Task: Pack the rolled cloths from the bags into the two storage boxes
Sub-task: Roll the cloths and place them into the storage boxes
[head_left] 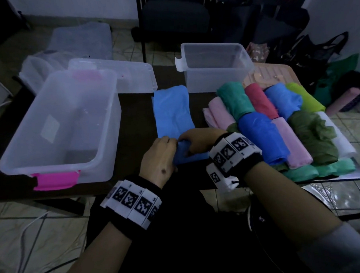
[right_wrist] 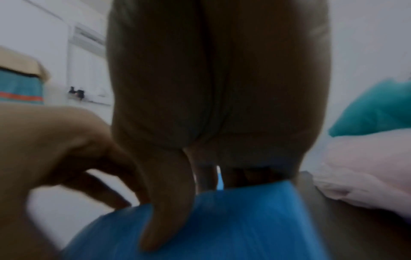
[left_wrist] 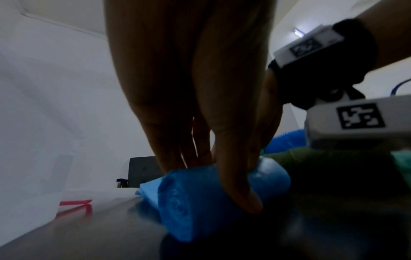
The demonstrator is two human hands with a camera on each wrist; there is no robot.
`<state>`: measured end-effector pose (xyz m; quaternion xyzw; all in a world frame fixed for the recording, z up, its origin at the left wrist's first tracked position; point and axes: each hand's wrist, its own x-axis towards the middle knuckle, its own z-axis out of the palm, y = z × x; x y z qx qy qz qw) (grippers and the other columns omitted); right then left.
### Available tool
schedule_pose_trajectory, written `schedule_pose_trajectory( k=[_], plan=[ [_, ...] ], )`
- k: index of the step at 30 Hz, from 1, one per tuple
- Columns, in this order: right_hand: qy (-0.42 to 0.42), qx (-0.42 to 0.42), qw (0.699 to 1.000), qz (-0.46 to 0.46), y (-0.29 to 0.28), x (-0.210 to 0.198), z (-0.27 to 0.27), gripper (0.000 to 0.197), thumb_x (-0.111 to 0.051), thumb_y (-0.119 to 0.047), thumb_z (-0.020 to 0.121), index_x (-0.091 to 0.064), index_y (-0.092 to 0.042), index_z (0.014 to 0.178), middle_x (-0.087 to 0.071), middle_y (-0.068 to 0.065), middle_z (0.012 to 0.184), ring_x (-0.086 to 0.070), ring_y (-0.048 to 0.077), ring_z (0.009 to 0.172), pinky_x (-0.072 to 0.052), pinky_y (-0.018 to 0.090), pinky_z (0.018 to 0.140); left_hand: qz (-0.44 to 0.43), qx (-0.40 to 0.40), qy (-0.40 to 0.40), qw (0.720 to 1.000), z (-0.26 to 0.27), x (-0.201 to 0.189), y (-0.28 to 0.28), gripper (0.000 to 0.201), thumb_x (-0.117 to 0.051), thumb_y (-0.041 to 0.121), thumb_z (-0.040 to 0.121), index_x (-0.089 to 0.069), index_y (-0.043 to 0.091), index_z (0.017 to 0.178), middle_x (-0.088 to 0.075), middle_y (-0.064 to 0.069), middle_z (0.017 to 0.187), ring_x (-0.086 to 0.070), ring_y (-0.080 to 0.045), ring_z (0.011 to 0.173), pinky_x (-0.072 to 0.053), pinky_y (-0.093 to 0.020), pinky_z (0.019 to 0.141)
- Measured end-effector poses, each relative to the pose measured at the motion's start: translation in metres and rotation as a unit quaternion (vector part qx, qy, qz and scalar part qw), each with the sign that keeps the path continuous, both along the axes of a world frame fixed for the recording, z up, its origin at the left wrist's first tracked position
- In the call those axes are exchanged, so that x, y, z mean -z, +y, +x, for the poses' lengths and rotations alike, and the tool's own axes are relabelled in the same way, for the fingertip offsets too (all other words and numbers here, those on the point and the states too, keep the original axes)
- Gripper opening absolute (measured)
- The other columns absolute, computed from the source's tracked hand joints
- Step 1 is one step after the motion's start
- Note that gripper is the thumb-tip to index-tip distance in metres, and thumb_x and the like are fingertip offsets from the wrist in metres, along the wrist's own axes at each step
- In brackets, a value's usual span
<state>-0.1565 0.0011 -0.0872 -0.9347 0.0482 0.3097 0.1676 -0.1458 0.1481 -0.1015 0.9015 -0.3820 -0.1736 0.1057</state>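
The blue cloth (head_left: pixel 172 115) lies at frame centre on the dark counter (head_left: pixel 136 117), its near end rolled. Both hands, left hand (head_left: pixel 158 158) and right hand (head_left: pixel 200 140), curl around that roll. Finished rolled cloths (head_left: pixel 278 122) pile at right; two clear storage boxes (head_left: pixel 60 130) sit above.

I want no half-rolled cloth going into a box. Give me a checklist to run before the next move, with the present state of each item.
1. Both hands on the blue cloth: ok; left hand and right hand grip its rolled near end.
2. Roll finished: not ok; the far part lies flat on the table.
3. Large box open: ok.
4. Small box open: ok.
5. Roll tight: cannot tell.
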Motion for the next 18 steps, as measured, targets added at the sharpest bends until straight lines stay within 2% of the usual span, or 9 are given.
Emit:
schedule_pose_trajectory(
  k=[2,3,6,8,11,12,14,16,18],
  plan=[
    [-0.029,0.034,0.999,0.025,-0.001,0.003,-0.007,0.058,-0.065,-0.020,0.086,-0.039,-0.013,0.138,-0.041,0.010,0.139,-0.040,0.026,0.127,-0.034,0.032,0.102,-0.011,-0.005,-0.014,1.000,0.003,0.002,0.000,0.051,-0.066,0.011,0.082,-0.047,0.013,0.129,-0.048,-0.006,0.126,-0.045,-0.022,0.117,-0.045,-0.035,0.090],
    [-0.075,0.041,0.996,0.022,0.001,0.004,-0.013,0.056,-0.066,-0.020,0.086,-0.041,-0.014,0.135,-0.041,0.010,0.136,-0.038,0.027,0.126,-0.033,0.034,0.103,-0.017,-0.009,-0.010,1.000,0.006,0.002,0.000,0.051,-0.066,0.011,0.081,-0.048,0.014,0.128,-0.050,-0.006,0.125,-0.047,-0.023,0.116,-0.045,-0.036,0.090],
    [-0.223,0.003,0.972,-0.075,0.012,0.012,-0.035,0.041,-0.058,-0.018,0.089,-0.046,-0.014,0.128,-0.043,0.010,0.126,-0.038,0.028,0.120,-0.036,0.039,0.094,-0.024,-0.025,0.027,0.999,0.014,-0.003,0.000,0.049,-0.071,0.014,0.076,-0.055,0.017,0.123,-0.057,-0.007,0.120,-0.056,-0.026,0.110,-0.046,-0.039,0.089],
    [-0.261,-0.016,0.958,-0.119,0.023,0.022,-0.049,0.041,-0.053,-0.019,0.090,-0.045,-0.011,0.129,-0.044,0.011,0.126,-0.041,0.030,0.118,-0.037,0.040,0.093,-0.020,-0.029,0.042,0.998,0.019,-0.008,-0.001,0.048,-0.071,0.013,0.076,-0.058,0.020,0.122,-0.060,-0.007,0.120,-0.058,-0.027,0.108,-0.047,-0.037,0.089],
    [-0.275,-0.002,0.954,-0.118,0.036,0.035,-0.064,0.051,-0.071,-0.021,0.074,-0.055,-0.003,0.118,-0.056,0.018,0.111,-0.055,0.039,0.101,-0.044,0.047,0.090,0.008,-0.026,0.070,0.997,0.024,-0.014,-0.002,0.046,-0.075,0.012,0.074,-0.063,0.023,0.117,-0.062,-0.006,0.117,-0.060,-0.024,0.105,-0.047,-0.031,0.085],
    [-0.287,0.008,0.951,-0.115,0.040,0.041,-0.068,0.044,-0.069,-0.019,0.072,-0.060,-0.002,0.111,-0.060,0.018,0.102,-0.059,0.039,0.092,-0.049,0.048,0.084,0.022,-0.019,0.082,0.996,0.025,-0.016,-0.001,0.046,-0.077,0.013,0.072,-0.064,0.023,0.115,-0.063,-0.005,0.116,-0.060,-0.023,0.104,-0.047,-0.029,0.083],
    [-0.296,0.027,0.948,-0.116,0.044,0.041,-0.074,0.031,-0.048,-0.018,0.077,-0.064,-0.005,0.101,-0.062,0.014,0.092,-0.062,0.034,0.082,-0.053,0.044,0.076,0.051,0.003,0.108,0.993,0.025,-0.017,0.001,0.045,-0.079,0.017,0.071,-0.066,0.022,0.114,-0.064,-0.003,0.114,-0.060,-0.020,0.105,-0.047,-0.027,0.084],
    [-0.296,0.029,0.950,-0.100,0.047,0.038,-0.075,0.035,-0.041,-0.017,0.081,-0.061,-0.007,0.107,-0.060,0.013,0.098,-0.059,0.033,0.090,-0.050,0.042,0.080,0.054,0.012,0.133,0.990,0.025,-0.018,0.004,0.048,-0.078,0.019,0.073,-0.063,0.021,0.118,-0.064,-0.002,0.117,-0.058,-0.017,0.108,-0.046,-0.026,0.088],
    [-0.242,0.002,0.965,-0.103,0.043,0.030,-0.070,0.039,-0.051,-0.017,0.087,-0.049,-0.009,0.125,-0.051,0.013,0.119,-0.048,0.032,0.111,-0.039,0.040,0.093,0.024,-0.008,0.162,0.987,0.027,-0.017,0.007,0.060,-0.079,0.017,0.073,-0.056,0.019,0.128,-0.060,-0.002,0.124,-0.056,-0.016,0.114,-0.044,-0.025,0.096]
  ],
)
